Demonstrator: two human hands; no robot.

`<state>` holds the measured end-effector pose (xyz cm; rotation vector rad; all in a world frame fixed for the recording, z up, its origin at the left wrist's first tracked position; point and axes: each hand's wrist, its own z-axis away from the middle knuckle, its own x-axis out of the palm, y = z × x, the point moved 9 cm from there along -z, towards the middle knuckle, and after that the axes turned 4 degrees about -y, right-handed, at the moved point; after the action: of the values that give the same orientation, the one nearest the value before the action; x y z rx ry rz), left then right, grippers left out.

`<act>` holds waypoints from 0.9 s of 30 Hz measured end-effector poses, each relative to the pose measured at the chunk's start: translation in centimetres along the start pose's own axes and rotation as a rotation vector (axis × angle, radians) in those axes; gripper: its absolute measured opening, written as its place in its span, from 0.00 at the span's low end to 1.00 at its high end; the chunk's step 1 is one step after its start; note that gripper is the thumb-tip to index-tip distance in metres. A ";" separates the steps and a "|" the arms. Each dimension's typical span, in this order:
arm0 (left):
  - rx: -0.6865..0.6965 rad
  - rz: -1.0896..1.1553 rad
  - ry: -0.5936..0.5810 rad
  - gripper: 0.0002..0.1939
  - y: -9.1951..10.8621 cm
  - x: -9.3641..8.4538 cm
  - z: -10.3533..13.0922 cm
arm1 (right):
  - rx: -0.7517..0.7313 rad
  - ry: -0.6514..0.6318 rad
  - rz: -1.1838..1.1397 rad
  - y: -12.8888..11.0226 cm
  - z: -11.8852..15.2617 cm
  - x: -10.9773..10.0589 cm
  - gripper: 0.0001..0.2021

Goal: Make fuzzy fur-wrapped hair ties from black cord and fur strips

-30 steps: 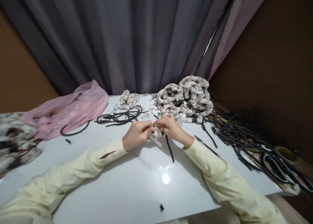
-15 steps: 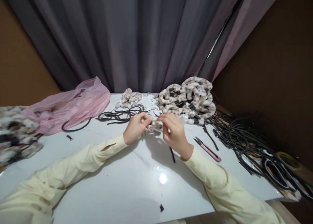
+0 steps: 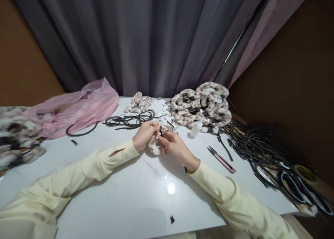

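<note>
Close together over the middle of the table, both hands are closed on one fluffy white-and-brown plush tube (image 3: 154, 147). My left hand (image 3: 144, 136) pinches it from the left with thumb and fingertips. From the right, the fingers of my right hand (image 3: 179, 150) are bent around it and partly cover it. A short dark cord end (image 3: 161, 130) shows between the fingertips of the two hands. One curved part of the tube hangs below the fingers and another shows above my right hand.
Pink thread snips (image 3: 221, 159) lie right of my right hand, near a small translucent bottle (image 3: 195, 130). Finished-looking plush rings (image 3: 200, 105) are piled behind. Black cords (image 3: 130, 120) lie at back left, more cords (image 3: 255, 145) at right. A pink plastic bag (image 3: 78, 110) sits left.
My right hand has come down and in against the plush tube, its fingers lower than before. The tube has turned, so a curved part now hangs between the hands.
</note>
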<state>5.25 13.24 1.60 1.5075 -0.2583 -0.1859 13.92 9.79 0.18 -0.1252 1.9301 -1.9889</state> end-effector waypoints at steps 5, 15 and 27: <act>0.452 -0.596 0.142 0.08 3.6 0.5 1.8 | 0.034 -0.012 -0.063 -0.4 0.4 -0.2 0.16; 0.665 -0.838 0.089 0.09 4.1 1.6 1.8 | -0.116 -0.019 0.177 -2.3 0.8 -0.8 0.17; 0.584 -0.943 0.028 0.07 3.7 1.6 1.0 | -0.410 0.221 1.280 -4.5 2.2 -1.5 0.18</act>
<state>6.34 12.02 5.41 2.1181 0.4890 -0.8947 15.11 8.21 5.04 0.9946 1.7316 -0.7673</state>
